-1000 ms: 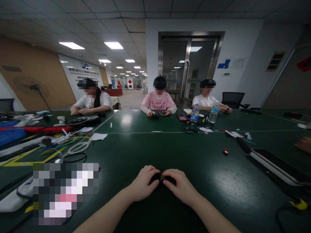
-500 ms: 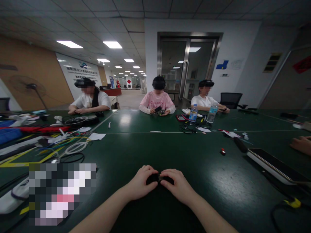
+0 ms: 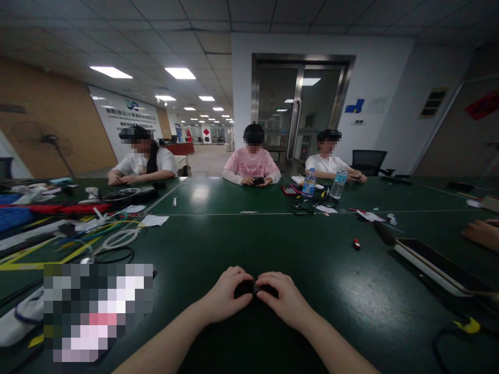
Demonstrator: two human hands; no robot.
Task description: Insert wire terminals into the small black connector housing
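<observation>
My left hand [image 3: 226, 295] and my right hand [image 3: 286, 298] meet low in the middle of the view, close above the green table [image 3: 187, 249]. Both are curled, with thumbs and fingers pinched toward each other. Between them is a small black object [image 3: 245, 289], with a little greyish part showing where the fingertips nearly touch. The fingers cover most of it, so its kind cannot be made out. Each hand grips one end.
A phone-like slab [image 3: 440, 265] and a small red item [image 3: 356, 243] lie to the right. Cables [image 3: 120, 239] and a white power strip [image 3: 21, 317] crowd the left. Bottles [image 3: 309, 183] stand farther back. Three people sit opposite; another person's hand [image 3: 481, 235] rests at the right edge.
My hands keep the same grip and place. Across the table, the person in pink has brought the dark piece down between their hands. The view has shifted very slightly.
</observation>
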